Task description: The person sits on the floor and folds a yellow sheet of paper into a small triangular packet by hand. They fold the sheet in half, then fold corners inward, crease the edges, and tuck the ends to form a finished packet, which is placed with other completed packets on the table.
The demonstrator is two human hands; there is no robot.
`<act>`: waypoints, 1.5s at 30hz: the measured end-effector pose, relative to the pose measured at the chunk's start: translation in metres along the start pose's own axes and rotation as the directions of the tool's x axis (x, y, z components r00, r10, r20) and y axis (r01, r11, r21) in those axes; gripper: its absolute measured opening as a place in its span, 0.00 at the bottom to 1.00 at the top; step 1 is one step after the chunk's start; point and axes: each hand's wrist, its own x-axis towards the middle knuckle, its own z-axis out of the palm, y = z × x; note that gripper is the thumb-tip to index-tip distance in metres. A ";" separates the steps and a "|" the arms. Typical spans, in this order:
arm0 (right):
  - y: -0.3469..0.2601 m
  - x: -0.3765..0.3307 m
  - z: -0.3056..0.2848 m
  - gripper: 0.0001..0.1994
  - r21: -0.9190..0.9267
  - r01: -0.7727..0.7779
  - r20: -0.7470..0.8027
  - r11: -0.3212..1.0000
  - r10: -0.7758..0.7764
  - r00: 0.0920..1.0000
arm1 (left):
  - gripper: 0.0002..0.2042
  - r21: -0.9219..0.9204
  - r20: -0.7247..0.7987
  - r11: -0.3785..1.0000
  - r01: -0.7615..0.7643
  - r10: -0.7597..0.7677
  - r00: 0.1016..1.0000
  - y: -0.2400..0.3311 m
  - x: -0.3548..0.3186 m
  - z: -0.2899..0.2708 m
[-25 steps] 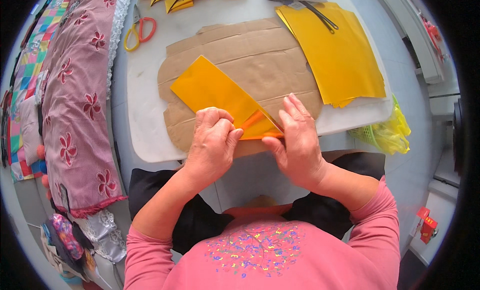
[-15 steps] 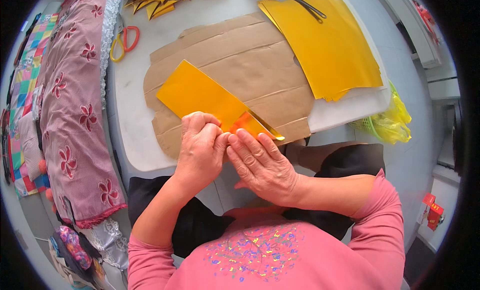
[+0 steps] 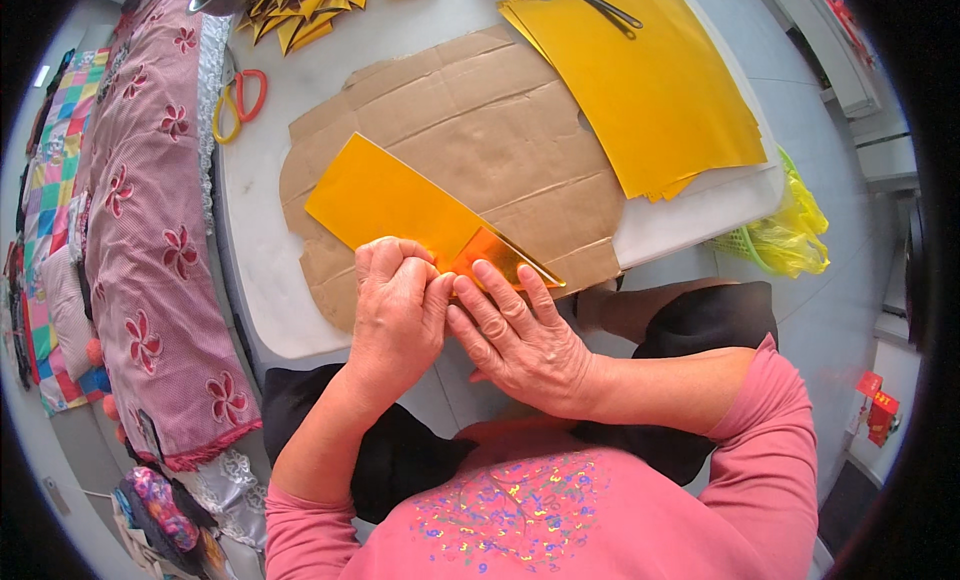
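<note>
Golden paper strip [image 3: 385,198] ran from upper left down to the folded corner [image 3: 497,262], pinched by left hand [image 3: 398,315], flattened under right hand [image 3: 520,338] spread.

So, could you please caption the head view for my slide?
Both hands, left and right, press a fold into a golden paper strip on flattened cardboard.

paper strip [image 3: 385,195] on cardboard [image 3: 500,130] (scissors [image 3: 238,100] left)
</note>
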 end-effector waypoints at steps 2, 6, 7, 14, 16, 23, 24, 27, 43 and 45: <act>0.001 0.000 0.000 0.34 0.029 -0.006 0.007 1.000 0.006 1.000 | 0.05 0.011 0.000 1.000 -0.001 0.001 1.000 0.000 0.000 0.000; 0.001 0.001 0.001 0.30 0.020 -0.012 -0.014 1.000 0.013 1.000 | 0.05 0.021 0.000 1.000 0.006 -0.006 1.000 0.001 0.002 0.000; 0.002 0.002 0.002 0.29 0.021 -0.015 -0.020 1.000 0.015 1.000 | 0.05 0.020 0.000 1.000 0.012 -0.012 1.000 0.002 0.002 0.000; 0.001 0.002 0.002 0.27 0.026 -0.022 -0.030 0.999 0.022 0.999 | 0.06 0.003 -0.012 1.000 0.023 -0.023 1.000 0.002 0.003 0.001; 0.002 0.002 0.002 0.26 0.018 -0.018 -0.026 1.000 0.019 0.999 | 0.06 0.002 -0.010 1.000 0.027 -0.027 1.000 0.003 0.003 0.001; 0.002 0.003 0.003 0.26 0.006 -0.021 -0.037 1.000 0.021 0.999 | 0.06 0.014 -0.007 0.999 0.037 -0.036 0.999 0.003 0.004 0.001; 0.001 0.002 0.003 0.27 0.010 -0.022 -0.034 1.000 0.023 0.999 | 0.06 0.015 -0.007 0.999 0.036 -0.036 0.999 0.003 0.004 0.001; 0.002 0.002 0.003 0.27 0.019 -0.026 -0.026 0.999 0.026 0.999 | 0.06 0.014 -0.005 0.999 0.037 -0.037 0.999 0.003 0.004 0.002; 0.003 0.001 0.006 0.27 -0.082 -0.014 -0.040 0.997 0.011 0.999 | 0.07 0.033 -0.004 0.999 0.034 -0.034 0.999 0.003 0.005 0.002; 0.003 0.001 0.006 0.27 -0.086 -0.013 -0.039 0.996 0.010 0.999 | 0.07 0.033 -0.009 0.999 0.036 -0.036 0.999 0.004 0.005 0.002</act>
